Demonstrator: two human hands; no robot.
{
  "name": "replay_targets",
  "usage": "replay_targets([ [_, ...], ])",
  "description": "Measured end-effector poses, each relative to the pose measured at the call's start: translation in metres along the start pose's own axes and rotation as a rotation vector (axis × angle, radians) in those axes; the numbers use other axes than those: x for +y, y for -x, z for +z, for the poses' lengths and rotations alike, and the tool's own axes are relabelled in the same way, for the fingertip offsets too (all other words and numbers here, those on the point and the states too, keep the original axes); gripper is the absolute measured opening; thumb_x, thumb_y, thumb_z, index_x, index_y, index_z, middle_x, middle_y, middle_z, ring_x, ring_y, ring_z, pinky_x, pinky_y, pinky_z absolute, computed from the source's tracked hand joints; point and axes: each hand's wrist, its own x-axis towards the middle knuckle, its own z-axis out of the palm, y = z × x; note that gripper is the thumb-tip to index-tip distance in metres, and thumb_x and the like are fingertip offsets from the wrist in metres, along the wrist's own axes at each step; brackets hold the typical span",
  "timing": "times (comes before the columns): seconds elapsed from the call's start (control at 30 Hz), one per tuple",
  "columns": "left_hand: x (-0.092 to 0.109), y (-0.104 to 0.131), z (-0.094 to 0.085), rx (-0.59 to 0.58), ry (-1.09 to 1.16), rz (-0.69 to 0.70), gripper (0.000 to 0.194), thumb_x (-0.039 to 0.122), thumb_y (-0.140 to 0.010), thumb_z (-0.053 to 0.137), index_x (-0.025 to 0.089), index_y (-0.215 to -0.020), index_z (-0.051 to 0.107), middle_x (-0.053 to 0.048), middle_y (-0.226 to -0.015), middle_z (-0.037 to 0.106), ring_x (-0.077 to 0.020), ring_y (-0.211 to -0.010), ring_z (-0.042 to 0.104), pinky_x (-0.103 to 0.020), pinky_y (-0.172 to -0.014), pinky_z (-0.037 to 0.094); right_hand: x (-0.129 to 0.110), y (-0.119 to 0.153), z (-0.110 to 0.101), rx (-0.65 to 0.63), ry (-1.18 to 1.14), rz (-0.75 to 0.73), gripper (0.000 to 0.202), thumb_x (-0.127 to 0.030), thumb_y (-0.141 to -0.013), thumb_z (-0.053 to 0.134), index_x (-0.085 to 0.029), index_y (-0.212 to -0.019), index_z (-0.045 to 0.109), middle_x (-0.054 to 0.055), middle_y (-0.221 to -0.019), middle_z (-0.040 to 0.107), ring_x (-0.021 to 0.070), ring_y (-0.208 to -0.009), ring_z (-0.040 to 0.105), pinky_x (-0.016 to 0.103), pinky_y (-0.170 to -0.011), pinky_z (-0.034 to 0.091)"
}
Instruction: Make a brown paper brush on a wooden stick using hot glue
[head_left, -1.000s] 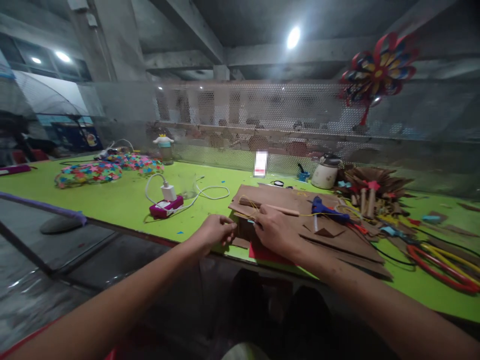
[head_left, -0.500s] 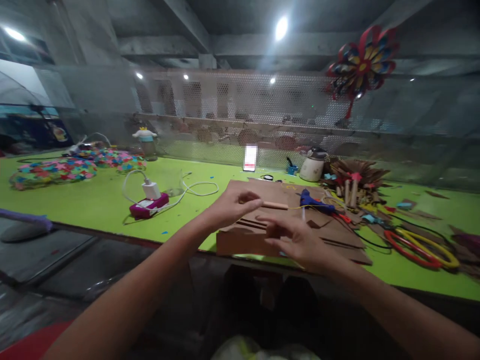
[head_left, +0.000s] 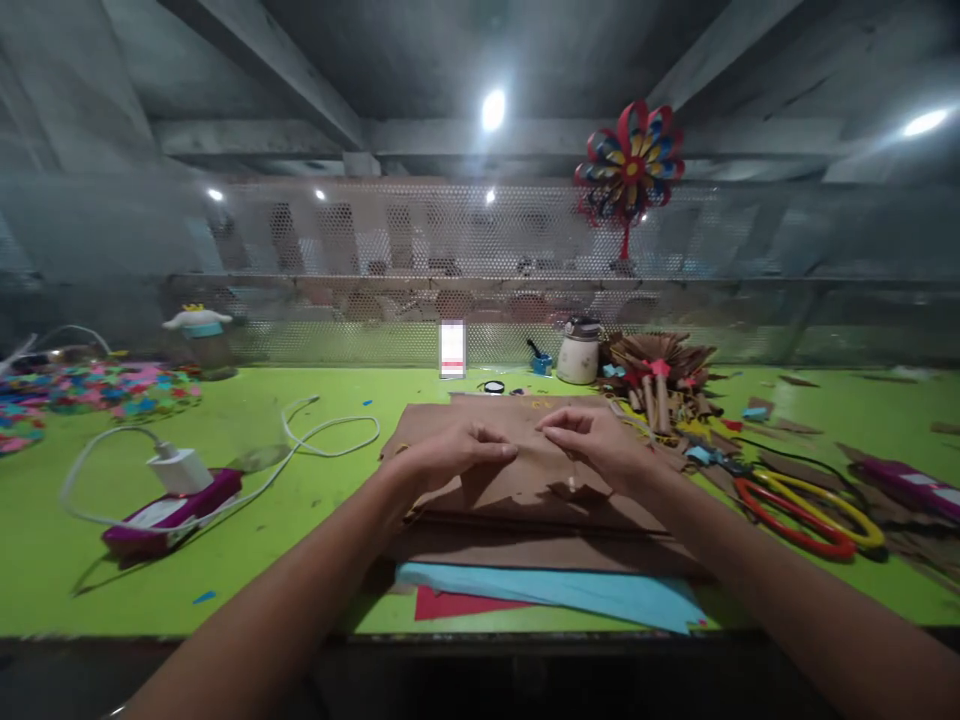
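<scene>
My left hand (head_left: pixel 469 450) is above a stack of brown paper sheets (head_left: pixel 517 545), thumb and fingers pressed together. Whatever it pinches cannot be made out. A short gap away, my right hand (head_left: pixel 596 445) also closes thumb against forefinger over the same sheets; anything in that pinch is too small to name. The hands do not touch each other. Under the stack's near edge lie light blue paper (head_left: pixel 547 590) and a piece of red paper (head_left: pixel 461 603). My right hand and forearm cover the spot beside the stack where the blue glue gun lay.
Scissors with red and yellow handles (head_left: pixel 806 515) lie right, near a pile of folded brown paper pieces (head_left: pixel 660 365). A white charger (head_left: pixel 180 470) sits in a purple power strip (head_left: pixel 161 515) at left. Behind stand a phone (head_left: pixel 452 350) and a white jar (head_left: pixel 579 355).
The view has shifted right and the table looks nearer. A small rolled paper tube at my left fingertips no longer shows. My right fingers, parted before, are now pinched together.
</scene>
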Motion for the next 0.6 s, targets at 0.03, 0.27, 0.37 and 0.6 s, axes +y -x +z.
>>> replay_targets([
  [0.03,-0.002,-0.002,-0.001,0.015,-0.012,0.003,0.031,0.043,-0.073,0.058,0.016,-0.059,0.057,0.002,-0.049,0.048,-0.0069,-0.044,0.039,-0.02,-0.044,0.03,0.0,-0.002,-0.001,-0.017,0.025,-0.015,0.032,-0.037,-0.066,0.068,-0.011,-0.084,0.065,-0.004,-0.055,0.05,0.0062,-0.049,0.041,0.02,-0.046,0.033],
  [0.27,-0.009,-0.001,0.0,0.146,-0.135,0.092,0.028,0.04,-0.077,0.055,0.014,-0.073,0.067,-0.002,-0.06,0.06,-0.0096,-0.055,0.051,-0.02,-0.052,0.038,-0.001,0.015,0.009,-0.127,0.079,-0.092,0.032,-0.032,-0.072,0.063,-0.016,-0.1,0.064,0.005,-0.088,0.066,0.0166,-0.078,0.059,0.028,-0.066,0.047],
  [0.37,-0.004,0.0,-0.01,0.242,-0.231,0.222,0.026,0.035,-0.074,0.06,0.017,-0.091,0.069,-0.003,-0.08,0.067,-0.013,-0.071,0.058,-0.022,-0.064,0.043,-0.009,0.021,0.013,0.092,0.33,-0.353,0.017,-0.027,-0.078,0.057,-0.019,-0.089,0.068,0.004,-0.086,0.067,0.0182,-0.081,0.06,0.03,-0.073,0.046],
  [0.6,-0.024,0.009,-0.059,0.447,-0.816,-0.024,0.038,0.032,-0.07,0.062,0.015,-0.103,0.065,-0.011,-0.098,0.066,-0.0217,-0.085,0.059,-0.029,-0.074,0.043,-0.02,0.026,0.002,0.287,0.783,-0.664,0.024,-0.019,-0.088,0.041,-0.019,-0.103,0.06,0.009,-0.093,0.059,0.0189,-0.087,0.055,0.031,-0.077,0.043],
])
